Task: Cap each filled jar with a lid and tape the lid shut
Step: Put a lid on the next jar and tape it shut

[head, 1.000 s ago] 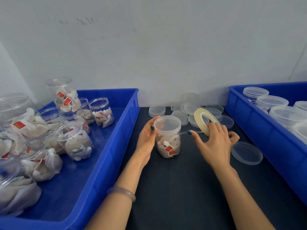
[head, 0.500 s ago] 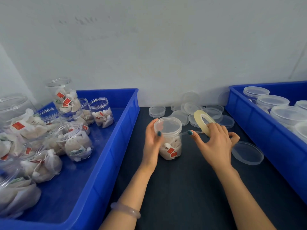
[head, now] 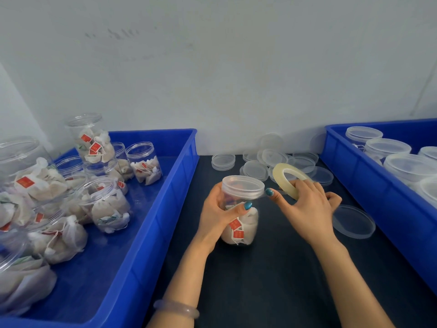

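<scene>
A clear jar (head: pixel 241 227) filled with white tea bags with red tags stands on the dark table, capped with a translucent lid (head: pixel 243 187). My left hand (head: pixel 217 214) grips the jar just below the lid, thumb across its front. My right hand (head: pixel 305 207) holds a yellowish tape roll (head: pixel 287 177) to the right of the lid. Its thumb tip touches the lid's right edge, where a short strip of tape runs from the roll.
A blue bin (head: pixel 165 209) on the left holds several uncapped filled jars (head: pixel 144 163). A blue bin (head: pixel 354 176) on the right holds several capped jars (head: pixel 387 147). Loose lids (head: pixel 257 170) lie at the back of the table; one lid (head: pixel 354 224) lies by my right hand.
My left hand has closed around the jar from an open touch at its side. The right hand with the tape roll has come closer to the lid, shortening the drawn strip.
</scene>
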`<state>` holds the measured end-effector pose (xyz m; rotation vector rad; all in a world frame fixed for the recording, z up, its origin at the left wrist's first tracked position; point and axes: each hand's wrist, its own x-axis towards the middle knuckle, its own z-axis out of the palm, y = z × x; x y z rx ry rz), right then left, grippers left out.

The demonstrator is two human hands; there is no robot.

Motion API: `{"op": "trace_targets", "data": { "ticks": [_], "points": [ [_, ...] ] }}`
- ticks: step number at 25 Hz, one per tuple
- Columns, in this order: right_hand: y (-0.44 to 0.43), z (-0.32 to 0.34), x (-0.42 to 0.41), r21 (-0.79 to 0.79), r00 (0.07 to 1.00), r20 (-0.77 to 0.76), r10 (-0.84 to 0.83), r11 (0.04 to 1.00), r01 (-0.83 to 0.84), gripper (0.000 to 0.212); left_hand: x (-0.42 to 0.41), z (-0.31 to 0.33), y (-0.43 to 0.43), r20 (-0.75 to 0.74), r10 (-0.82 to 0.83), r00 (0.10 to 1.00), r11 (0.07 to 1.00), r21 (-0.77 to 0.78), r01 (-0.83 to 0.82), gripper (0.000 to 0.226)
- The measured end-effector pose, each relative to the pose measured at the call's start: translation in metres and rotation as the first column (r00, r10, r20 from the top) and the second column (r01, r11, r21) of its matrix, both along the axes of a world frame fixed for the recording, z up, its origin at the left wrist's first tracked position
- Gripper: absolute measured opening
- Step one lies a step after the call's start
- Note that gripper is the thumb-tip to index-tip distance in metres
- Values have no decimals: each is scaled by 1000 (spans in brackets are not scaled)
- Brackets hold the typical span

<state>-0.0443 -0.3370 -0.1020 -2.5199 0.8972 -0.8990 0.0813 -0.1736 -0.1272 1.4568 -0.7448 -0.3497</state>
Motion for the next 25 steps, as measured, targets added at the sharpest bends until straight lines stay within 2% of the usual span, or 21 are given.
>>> {"op": "trace_targets", "data": {
  "ticks": [3, 7, 9, 10, 12, 13, 14, 16, 17, 18, 20, 21, 24, 25],
  "points": [
    [3, 6, 0, 105, 992, -66, 105, 990, -98, 79, 0, 6, 6, -40, -93, 995, 995, 17, 94, 64],
    [3, 12, -6, 481, 925, -122, 359, 837, -261, 78, 0, 12, 14, -115, -219, 969, 974, 36, 225, 99],
    [3, 12, -8, 501, 899, -109, 423, 805, -318, 72, 4, 11, 17, -143, -263, 954, 963, 29, 269, 104],
    [3, 12, -9, 490, 903, -54, 427, 799, -348, 68, 4, 12, 20, -195, -274, 942, 960, 3, 279, 103],
    [4, 15, -13, 520, 897, 99, 431, 746, -416, 57, 6, 12, 25, -346, -285, 894, 957, -54, 284, 90],
    [6, 19, -14, 542, 877, 155, 455, 703, -461, 51, 5, 12, 26, -422, -269, 866, 961, -62, 269, 74],
    [6, 21, -16, 549, 853, 191, 486, 668, -503, 47, 5, 11, 27, -480, -257, 839, 963, -58, 262, 57],
    [5, 23, -18, 518, 832, 208, 515, 663, -540, 47, 4, 10, 28, -546, -254, 799, 965, -89, 246, 41],
    [5, 23, -19, 502, 837, 197, 510, 681, -533, 48, 2, 12, 28, -593, -316, 741, 946, -142, 290, 35],
    [4, 23, -20, 489, 845, 180, 504, 699, -522, 48, -2, 16, 28, -616, -400, 679, 914, -209, 348, 42],
    [4, 22, -19, 465, 858, 159, 488, 730, -501, 44, -10, 22, 25, -604, -534, 591, 841, -312, 441, 74],
    [3, 20, -18, 447, 864, 156, 479, 745, -494, 41, -14, 24, 22, -595, -568, 569, 820, -350, 453, 82],
    [3, 17, -13, 437, 851, 162, 500, 737, -516, 40, -18, 20, 17, -621, -684, 383, 715, -469, 518, 90],
    [3, 16, -14, 442, 837, 166, 522, 719, -536, 42, -19, 20, 17, -626, -692, 359, 703, -472, 532, 90]
  ]
}}
